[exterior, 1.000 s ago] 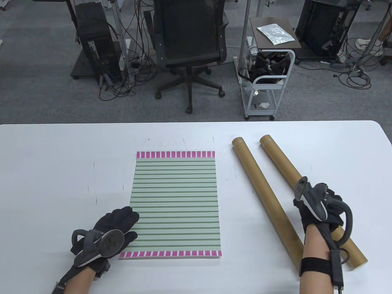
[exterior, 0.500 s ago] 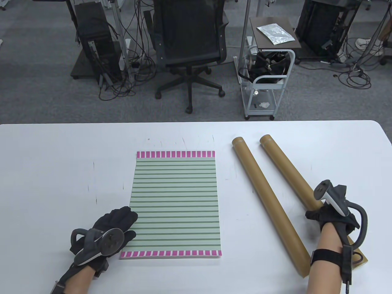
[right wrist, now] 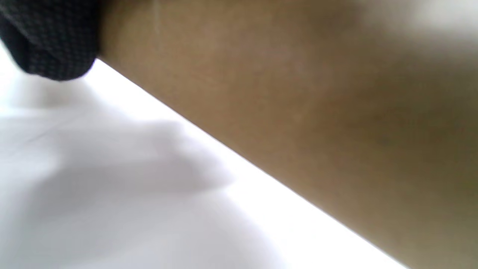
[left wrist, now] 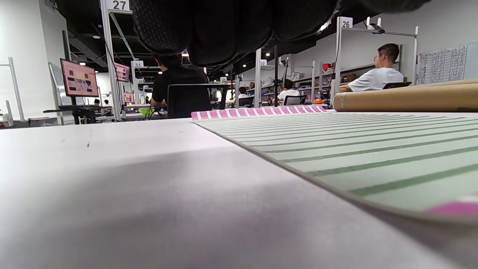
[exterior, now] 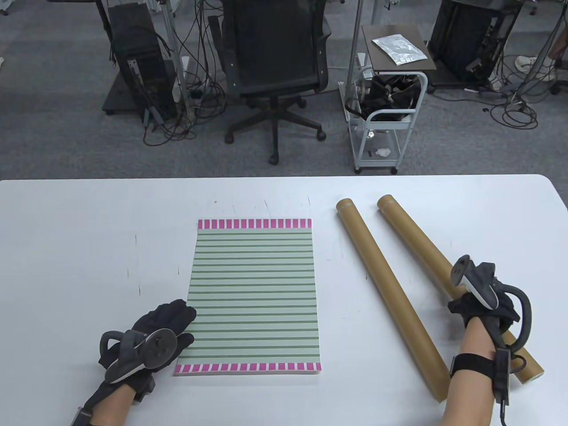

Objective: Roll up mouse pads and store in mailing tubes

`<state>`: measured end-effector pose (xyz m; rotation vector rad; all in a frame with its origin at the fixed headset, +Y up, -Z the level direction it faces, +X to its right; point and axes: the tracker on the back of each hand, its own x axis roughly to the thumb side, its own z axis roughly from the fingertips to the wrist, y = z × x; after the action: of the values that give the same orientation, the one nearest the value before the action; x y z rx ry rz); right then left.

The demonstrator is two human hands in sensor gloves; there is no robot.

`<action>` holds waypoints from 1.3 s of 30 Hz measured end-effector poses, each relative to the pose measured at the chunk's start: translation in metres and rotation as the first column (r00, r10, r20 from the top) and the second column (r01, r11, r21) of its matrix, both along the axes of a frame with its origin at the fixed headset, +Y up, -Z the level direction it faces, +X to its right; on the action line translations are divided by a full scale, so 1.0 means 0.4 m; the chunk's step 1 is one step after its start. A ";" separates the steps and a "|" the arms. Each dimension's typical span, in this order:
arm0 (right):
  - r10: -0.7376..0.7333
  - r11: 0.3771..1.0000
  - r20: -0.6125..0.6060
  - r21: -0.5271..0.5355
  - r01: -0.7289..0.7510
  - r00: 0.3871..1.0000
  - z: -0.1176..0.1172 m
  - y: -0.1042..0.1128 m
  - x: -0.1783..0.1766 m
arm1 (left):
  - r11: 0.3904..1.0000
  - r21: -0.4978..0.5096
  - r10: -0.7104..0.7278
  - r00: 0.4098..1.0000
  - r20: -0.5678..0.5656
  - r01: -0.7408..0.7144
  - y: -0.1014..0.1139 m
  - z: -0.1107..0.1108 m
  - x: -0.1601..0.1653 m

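A green-striped mouse pad with pink end bands lies flat on the white table; it also shows in the left wrist view. My left hand rests on its near left corner, fingers flat. Two brown mailing tubes lie diagonally to the right: the left tube lies free. My right hand grips the right tube near its near end. In the right wrist view the tube fills the frame just above the table, a gloved fingertip against it.
The table's far edge borders a floor with an office chair, a small cart and cables. The right tube's near end lies close to the table's right side.
My right hand moved right along the right tube, and the tube's near end swung out to the right. My left hand stayed on the pad's corner.
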<state>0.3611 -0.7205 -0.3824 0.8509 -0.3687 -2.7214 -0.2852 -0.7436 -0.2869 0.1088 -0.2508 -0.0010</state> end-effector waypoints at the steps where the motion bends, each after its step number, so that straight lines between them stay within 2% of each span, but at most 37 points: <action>1: 0.043 0.999 0.017 0.012 -0.043 0.999 0.017 0.026 0.009 | 1.000 0.001 0.005 1.000 -0.006 -0.005 0.001 -0.002 -0.003; 4: 0.004 0.984 0.062 0.175 -0.015 0.998 0.079 0.100 0.020 | 0.999 -0.002 0.055 0.998 -0.014 -0.055 0.007 -0.003 -0.008; 6: 0.011 0.963 0.039 0.269 -0.021 0.999 0.118 0.154 -0.002 | 0.996 -0.006 0.090 0.996 -0.009 -0.090 0.010 -0.001 -0.007; 9: 0.045 0.916 -0.072 0.401 -0.012 0.996 0.160 0.210 -0.063 | 0.990 -0.017 0.140 0.990 -0.005 -0.140 0.014 0.002 -0.004; 11: 0.155 0.820 -0.180 0.572 -0.024 0.971 0.199 0.248 -0.137 | 0.984 -0.024 0.179 0.984 0.001 -0.179 0.018 0.005 -0.005; 14: 0.220 0.723 -0.282 0.689 0.038 0.934 0.237 0.268 -0.245 | 0.984 -0.009 0.175 0.985 0.002 -0.175 0.021 0.010 -0.009; 17: 0.257 0.694 -0.388 0.712 0.111 0.885 0.274 0.251 -0.342 | 0.985 0.003 0.174 0.985 0.002 -0.174 0.023 0.013 -0.017; 19: 0.284 0.693 -0.461 0.705 0.153 0.841 0.299 0.214 -0.408 | 0.961 -0.017 0.277 0.961 0.021 -0.277 0.029 0.015 -0.024; 21: 0.304 0.685 -0.489 0.709 0.169 0.818 0.319 0.172 -0.447 | 0.867 -0.087 0.497 0.866 0.059 -0.492 0.032 0.015 -0.034; 22: 0.315 0.685 -0.504 0.707 0.174 0.804 0.331 0.136 -0.465 | 0.736 -0.151 0.671 0.740 0.041 -0.660 0.031 0.014 -0.039; 23: 0.321 0.716 -0.534 0.678 0.168 0.782 0.338 0.122 -0.475 | 0.634 -0.198 0.766 0.642 0.027 -0.748 0.030 0.013 -0.041; 24: 0.343 0.756 -0.579 0.637 0.148 0.740 0.350 0.110 -0.478 | 0.492 -0.257 0.860 0.510 0.000 -0.832 0.029 0.010 -0.042; 25: 0.369 0.747 -0.583 0.649 0.143 0.724 0.358 0.106 -0.483 | 0.421 -0.294 0.896 0.444 -0.012 -0.858 0.029 0.009 -0.042; 26: 0.402 0.739 -0.573 0.663 0.116 0.714 0.363 0.110 -0.489 | 0.379 -0.317 0.913 0.407 -0.025 -0.869 0.027 0.008 -0.041; 27: 0.428 0.732 -0.567 0.674 0.098 0.704 0.365 0.111 -0.495 | 0.373 -0.319 0.914 0.404 -0.033 -0.871 0.026 0.009 -0.039; 28: 0.450 0.723 -0.561 0.685 0.085 0.695 0.365 0.112 -0.503 | 0.393 -0.316 0.906 0.423 -0.030 -0.863 0.026 0.010 -0.036; 30: 0.419 0.731 -0.586 0.670 0.125 0.694 0.362 0.109 -0.516 | 0.482 -0.284 0.863 0.505 -0.010 -0.829 0.030 0.012 -0.030; 31: 0.402 0.736 -0.597 0.662 0.143 0.694 0.361 0.106 -0.520 | 0.498 -0.282 0.855 0.518 0.001 -0.820 0.032 0.010 -0.029; 32: 0.398 0.741 -0.603 0.656 0.145 0.691 0.361 0.104 -0.520 | 0.482 -0.301 0.863 0.506 -0.002 -0.823 0.033 0.009 -0.028; 34: 0.400 0.741 -0.604 0.656 0.144 0.689 0.361 0.101 -0.517 | 0.389 -0.362 0.903 0.429 -0.036 -0.847 0.027 0.008 -0.023; 36: 0.399 0.731 -0.599 0.665 0.153 0.694 0.363 0.103 -0.518 | 0.363 -0.375 0.902 0.422 -0.087 -0.853 0.021 0.008 -0.012; 38: 0.424 0.717 -0.590 0.682 0.143 0.687 0.366 0.105 -0.525 | 0.408 -0.375 0.876 0.473 -0.098 -0.833 0.018 0.008 0.001; 39: 0.442 0.712 -0.584 0.690 0.131 0.681 0.369 0.106 -0.526 | 0.450 -0.353 0.857 0.508 -0.087 -0.820 0.018 0.008 0.002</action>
<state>0.1508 -0.6783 -0.2349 -0.1668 0.9178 -2.7050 -0.2844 -0.7364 -0.2838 -0.1436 -0.2761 1.0834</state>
